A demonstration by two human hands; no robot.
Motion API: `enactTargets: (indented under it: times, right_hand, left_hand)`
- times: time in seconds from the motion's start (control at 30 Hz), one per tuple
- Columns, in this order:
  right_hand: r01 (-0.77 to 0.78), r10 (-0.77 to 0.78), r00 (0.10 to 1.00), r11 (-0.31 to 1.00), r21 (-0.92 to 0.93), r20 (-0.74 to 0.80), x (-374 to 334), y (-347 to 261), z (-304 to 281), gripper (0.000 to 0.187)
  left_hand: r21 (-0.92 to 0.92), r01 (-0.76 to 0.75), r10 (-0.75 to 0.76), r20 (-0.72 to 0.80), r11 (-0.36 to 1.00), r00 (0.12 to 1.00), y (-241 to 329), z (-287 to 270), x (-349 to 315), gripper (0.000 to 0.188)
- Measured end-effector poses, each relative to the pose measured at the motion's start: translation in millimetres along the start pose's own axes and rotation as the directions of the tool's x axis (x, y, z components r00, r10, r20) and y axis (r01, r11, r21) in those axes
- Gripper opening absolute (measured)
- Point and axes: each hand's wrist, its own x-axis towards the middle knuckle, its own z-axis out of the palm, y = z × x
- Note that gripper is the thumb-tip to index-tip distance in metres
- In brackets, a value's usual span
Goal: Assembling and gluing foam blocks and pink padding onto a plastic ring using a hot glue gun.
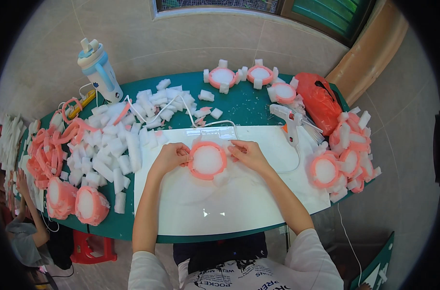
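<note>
Head view shows both of your hands on a pink foam ring with a white middle, which lies flat on the shiny white board in front of you. Your left hand pinches the ring's left edge with bent fingers, and your right hand pinches its right edge the same way, so both hands are closed on it. The board sits on a green table. To your left is a big heap of white foam blocks, and further left a pile of pink foam strips. Two pink rings stand near the table's front left edge. A white glue gun stands just right of your right hand, on the board's far corner. More rings with white blocks stuck on them are piled on the right, and three more lie at the back of the table. A red plastic bag sits behind that pile. A white and blue water bottle stands at the back left.
</note>
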Motion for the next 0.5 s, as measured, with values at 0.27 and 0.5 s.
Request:
enactTargets:
  times: [0.27, 0.5]
  right_hand:
    - [-0.088, 0.082, 0.996, 0.988, 0.131, 0.047, 2, 0, -4, 0.046]
    - [-0.110, 0.091, 0.985, 0.985, 0.132, 0.144, 0, -12, -8, 0.045]
  left_hand:
    - [-0.025, -0.037, 0.037, 0.001, 0.999, 0.999, -1, -1, 0, 0.019]
    - [-0.043, -0.032, 0.032, 0.004, 0.999, 0.999, -2, -2, -2, 0.018]
